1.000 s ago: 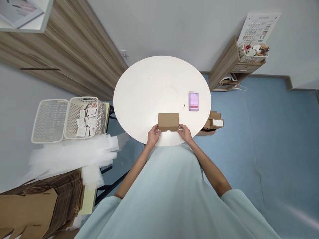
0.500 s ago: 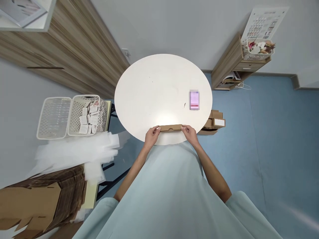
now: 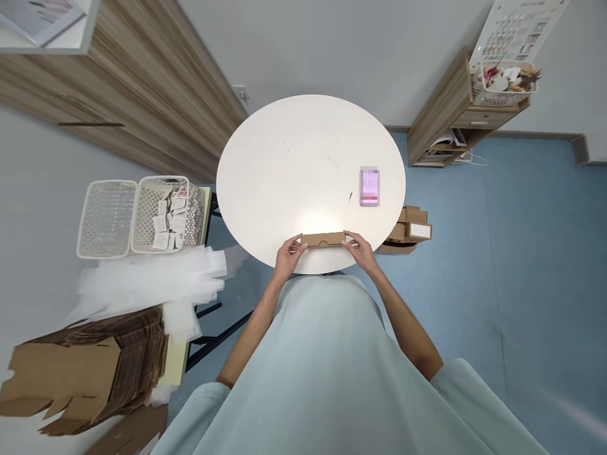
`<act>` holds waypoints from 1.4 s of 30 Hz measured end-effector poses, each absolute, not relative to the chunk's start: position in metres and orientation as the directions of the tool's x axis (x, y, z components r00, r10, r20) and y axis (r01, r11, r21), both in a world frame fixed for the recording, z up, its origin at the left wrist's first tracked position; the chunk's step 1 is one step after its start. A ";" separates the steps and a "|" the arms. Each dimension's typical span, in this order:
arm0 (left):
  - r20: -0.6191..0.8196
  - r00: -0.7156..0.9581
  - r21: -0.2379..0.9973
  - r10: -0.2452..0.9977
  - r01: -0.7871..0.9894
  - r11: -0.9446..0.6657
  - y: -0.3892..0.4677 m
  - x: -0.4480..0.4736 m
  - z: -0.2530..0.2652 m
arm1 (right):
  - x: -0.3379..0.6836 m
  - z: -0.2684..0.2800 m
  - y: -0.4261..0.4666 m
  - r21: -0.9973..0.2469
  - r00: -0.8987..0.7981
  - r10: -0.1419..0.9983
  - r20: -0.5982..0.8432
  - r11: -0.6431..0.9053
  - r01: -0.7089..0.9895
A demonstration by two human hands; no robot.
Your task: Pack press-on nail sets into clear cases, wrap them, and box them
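Observation:
A narrow brown cardboard box (image 3: 323,239) with a half-round notch along its near side is at the front of the white oval table (image 3: 284,183). My left hand (image 3: 289,254) grips its left end, the thumb low and the fingers at the top corner. At the opposite end my right hand (image 3: 359,250) holds it the same way. The long side of the box faces me. Whether its underside touches the table I cannot tell. A phone with a pixelated pink screen (image 3: 369,187) lies at the right of the table.
On my left are a white lidded basket (image 3: 159,215) with small packets, white wrapping sheets (image 3: 156,278) and a stack of flat cardboard (image 3: 95,373). Several brown boxes (image 3: 408,230) stand right of the table. Beyond them is a wooden cabinet (image 3: 446,120).
The box has tipped slightly, so more of its notched side shows. Both hands still grip its ends. The whole view has shifted a little.

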State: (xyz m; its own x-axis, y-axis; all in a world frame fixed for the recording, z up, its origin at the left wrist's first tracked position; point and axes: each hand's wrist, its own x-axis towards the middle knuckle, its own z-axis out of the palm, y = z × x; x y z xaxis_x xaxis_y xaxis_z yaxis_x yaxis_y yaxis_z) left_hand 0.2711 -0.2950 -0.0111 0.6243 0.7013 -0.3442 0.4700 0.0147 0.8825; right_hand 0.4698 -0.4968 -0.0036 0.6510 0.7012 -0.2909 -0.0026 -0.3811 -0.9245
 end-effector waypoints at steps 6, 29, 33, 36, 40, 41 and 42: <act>-0.333 0.593 0.880 0.733 0.474 0.016 -0.300 0.278 -0.015 | 0.472 -0.012 -0.493 -0.944 0.679 0.690 -0.251 -0.328 -0.016; -0.363 0.399 0.884 0.842 0.433 0.176 -0.434 0.275 -0.012 | 0.437 -0.024 -0.597 -0.959 0.805 0.533 -0.261 -0.238 -0.153; -0.332 0.468 0.903 0.819 0.408 0.133 -0.506 0.284 -0.021 | 0.437 -0.020 -0.677 -0.943 0.839 0.461 -0.288 -0.290 -0.164; -0.367 0.522 0.904 0.770 0.397 0.161 -0.552 0.296 -0.026 | 0.446 -0.015 -0.726 -0.931 0.853 0.417 -0.315 -0.309 -0.193; -0.407 0.581 0.897 0.704 0.399 0.189 -0.590 0.321 -0.035 | 0.470 -0.016 -0.767 -0.925 0.869 0.395 -0.298 -0.344 -0.160; -0.413 0.591 0.895 0.693 0.407 0.186 -0.595 0.329 -0.038 | 0.477 -0.018 -0.774 -0.920 0.877 0.382 -0.293 -0.363 -0.149; -0.417 0.599 0.891 0.684 0.418 0.177 -0.599 0.339 -0.042 | 0.486 -0.021 -0.781 -0.912 0.884 0.365 -0.292 -0.386 -0.142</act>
